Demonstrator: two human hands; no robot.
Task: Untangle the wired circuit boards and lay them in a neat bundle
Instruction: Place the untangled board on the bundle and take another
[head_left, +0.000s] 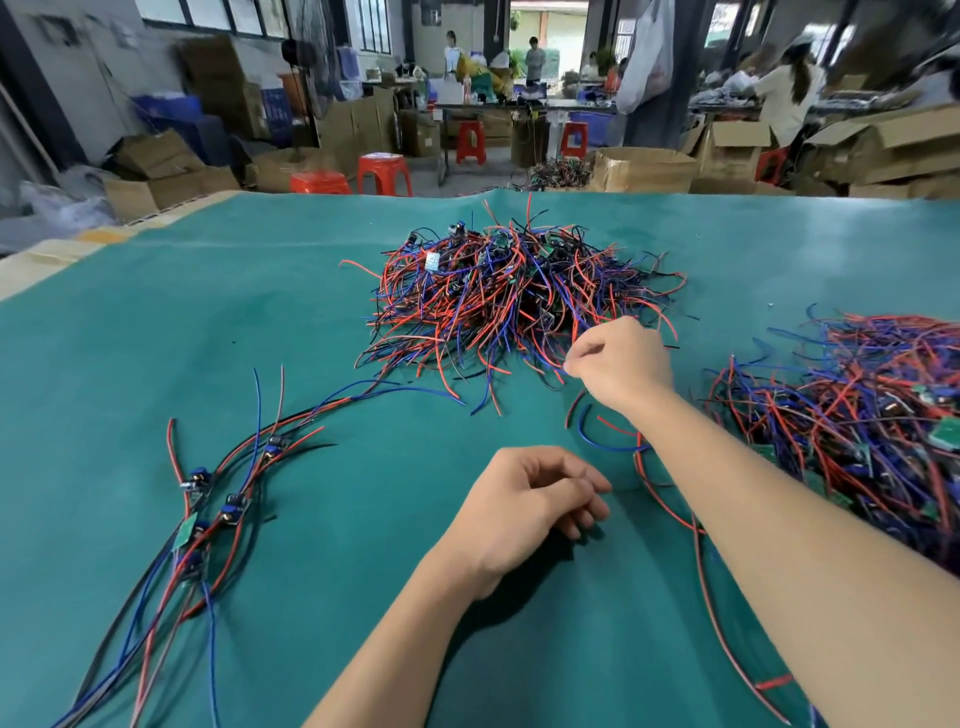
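Note:
A big tangled heap of red, blue and black wires with small circuit boards (511, 291) lies in the middle of the green table mat (156, 338). My right hand (621, 364) reaches to the heap's near right edge and pinches wire ends there. My left hand (530, 501) hovers low over the mat in front of me, fingers loosely curled, holding nothing. At the near left lies a loose bundle of several wired boards (208, 509), their wires running roughly the same way. A second tangled heap (862, 431) covers the right side, partly behind my right forearm.
A few loose red and blue wires (670, 499) trail on the mat under my right forearm. Beyond the table's far edge stand red stools (384, 174), cardboard boxes (641, 169) and people at other benches.

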